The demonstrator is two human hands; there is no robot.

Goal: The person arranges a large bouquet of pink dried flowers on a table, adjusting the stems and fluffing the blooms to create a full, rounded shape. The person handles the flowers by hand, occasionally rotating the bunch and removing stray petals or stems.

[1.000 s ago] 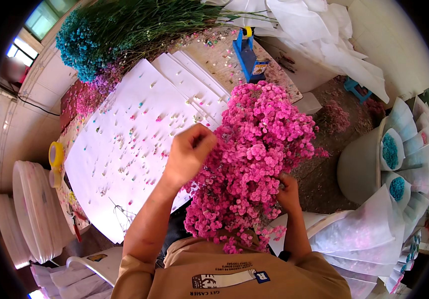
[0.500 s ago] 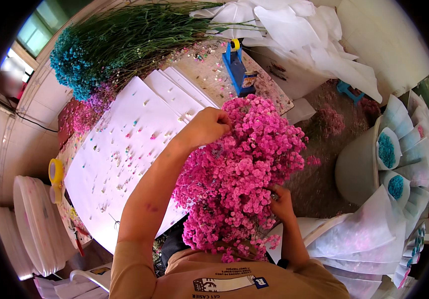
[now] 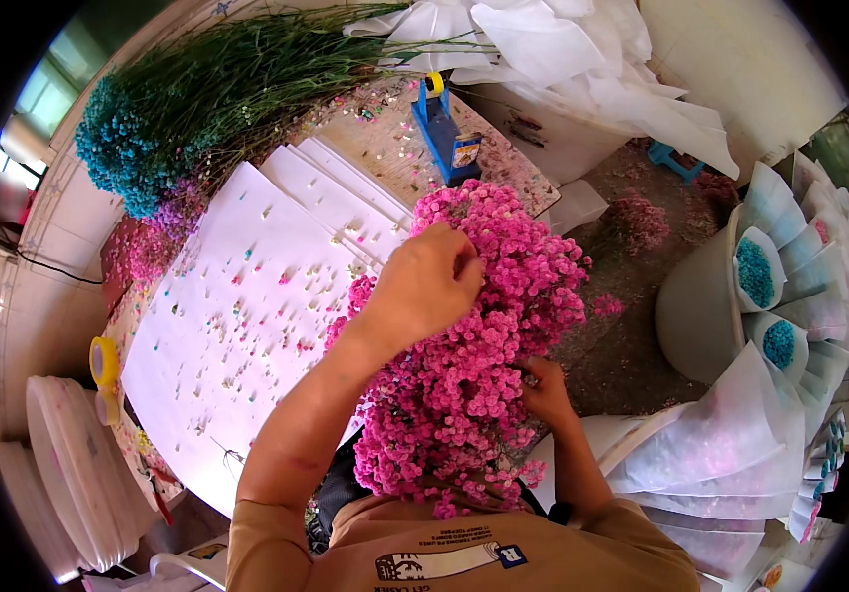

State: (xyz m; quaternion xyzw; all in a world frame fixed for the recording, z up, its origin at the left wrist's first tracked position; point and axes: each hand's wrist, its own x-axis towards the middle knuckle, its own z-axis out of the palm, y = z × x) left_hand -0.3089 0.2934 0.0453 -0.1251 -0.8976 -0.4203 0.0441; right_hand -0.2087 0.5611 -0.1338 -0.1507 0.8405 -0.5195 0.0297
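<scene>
A big bunch of bright pink dried flowers [image 3: 494,345], small-headed and dense, rests against my body in front of my chest. My left hand [image 3: 431,281] lies over its upper left side with the fingers curled in; anything between the fingertips is hidden. At the right edge of the bunch, my right hand [image 3: 546,393] is closed on it, its fingertips partly hidden among the blooms. Left of the bunch, large white paper sheets [image 3: 217,316] are spread on the table, scattered with fallen petals and bits of bloom.
Blue and purple flowers with long green stems [image 3: 247,94] lie at the back left. A blue tape dispenser [image 3: 442,138] stands beyond the bunch. A grey bucket [image 3: 691,316] at right holds wrapped bouquets. A yellow tape roll [image 3: 103,361] sits at the table's left edge.
My left hand has moved right and slightly down, further over the pink flowers. The right hand keeps its hold on the bunch. The view has shifted a little.
</scene>
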